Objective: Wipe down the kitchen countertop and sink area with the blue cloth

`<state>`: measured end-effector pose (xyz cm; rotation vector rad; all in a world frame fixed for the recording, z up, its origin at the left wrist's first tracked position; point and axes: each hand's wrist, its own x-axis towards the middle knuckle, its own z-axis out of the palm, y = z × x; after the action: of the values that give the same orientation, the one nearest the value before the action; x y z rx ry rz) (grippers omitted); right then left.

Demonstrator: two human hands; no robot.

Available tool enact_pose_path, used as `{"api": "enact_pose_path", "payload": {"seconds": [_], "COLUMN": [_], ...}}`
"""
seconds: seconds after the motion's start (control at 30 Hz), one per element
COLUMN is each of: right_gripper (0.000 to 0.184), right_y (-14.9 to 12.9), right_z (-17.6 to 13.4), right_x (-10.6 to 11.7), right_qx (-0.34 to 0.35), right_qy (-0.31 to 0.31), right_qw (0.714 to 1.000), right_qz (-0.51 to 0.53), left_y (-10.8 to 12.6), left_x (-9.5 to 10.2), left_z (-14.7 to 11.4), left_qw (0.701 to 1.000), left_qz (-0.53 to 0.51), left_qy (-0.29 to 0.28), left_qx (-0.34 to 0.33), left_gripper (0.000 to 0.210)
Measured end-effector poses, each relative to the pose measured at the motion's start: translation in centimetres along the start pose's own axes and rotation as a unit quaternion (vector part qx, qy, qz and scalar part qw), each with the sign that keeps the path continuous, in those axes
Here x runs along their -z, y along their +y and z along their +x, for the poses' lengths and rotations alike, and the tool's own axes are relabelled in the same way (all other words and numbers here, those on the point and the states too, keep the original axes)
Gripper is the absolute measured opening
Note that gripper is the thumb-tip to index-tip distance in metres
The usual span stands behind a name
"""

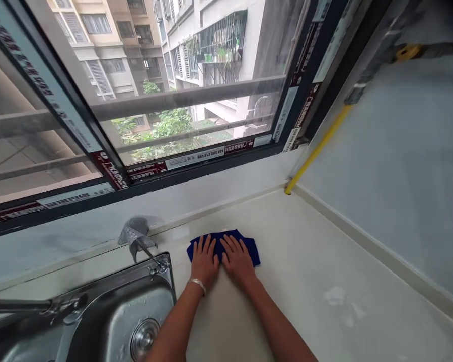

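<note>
A dark blue cloth (pixel 252 250) lies spread on the pale countertop (pixel 298 281), close to the back wall under the window. Both hands press on it from above, side by side with the thumbs nearly meeting. My left hand (pixel 204 261) rests flat on the cloth's left part, fingers stretched out, a silver bracelet at its wrist. On the right part lies my right hand (pixel 237 257), also flat with its fingers extended. Neither hand grips the fabric. Some of the cloth is hidden beneath my palms.
A steel sink (pixel 124 301) with a faucet (pixel 18 305) is set in the counter at left. Behind it a grey cloth (pixel 136 234) drapes over a small spout. A yellow pipe (pixel 320 143) enters the counter at the back right corner. The dark window frame (pixel 196 168) runs above.
</note>
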<state>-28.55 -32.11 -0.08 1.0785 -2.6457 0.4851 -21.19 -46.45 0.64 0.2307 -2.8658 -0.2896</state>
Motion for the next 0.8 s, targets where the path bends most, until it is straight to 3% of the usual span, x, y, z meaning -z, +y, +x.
{"api": "enact_pose_path", "payload": {"seconds": [0.23,0.4,0.57,0.8], "right_gripper": [0.051,0.052,0.053,0.057], "right_y": [7.6,11.7,13.2,12.5], "right_z": [2.5,1.2,-2.6,-11.1], "right_x": [0.4,1.3,2.6,4.7], "right_qx": [-0.043,-0.093,-0.128,-0.170], "right_qy": [0.004,0.005,0.003,0.005], "right_qw": [0.999,0.995,0.989,0.978], "right_qz": [-0.014,-0.042,-0.072,-0.120], "left_y": [3.6,7.1,10.7,15.1], "left_x": [-2.1,-4.0,-5.0,-3.7], "left_z": [8.5,11.5,10.1,3.7], "left_qw": [0.997,0.991,0.985,0.972], "left_qz": [-0.060,-0.095,-0.121,-0.161], "left_qy": [-0.039,-0.066,-0.069,-0.071], "left_qx": [-0.039,-0.073,-0.102,-0.158], "left_gripper": [0.056,0.056,0.057,0.056]}}
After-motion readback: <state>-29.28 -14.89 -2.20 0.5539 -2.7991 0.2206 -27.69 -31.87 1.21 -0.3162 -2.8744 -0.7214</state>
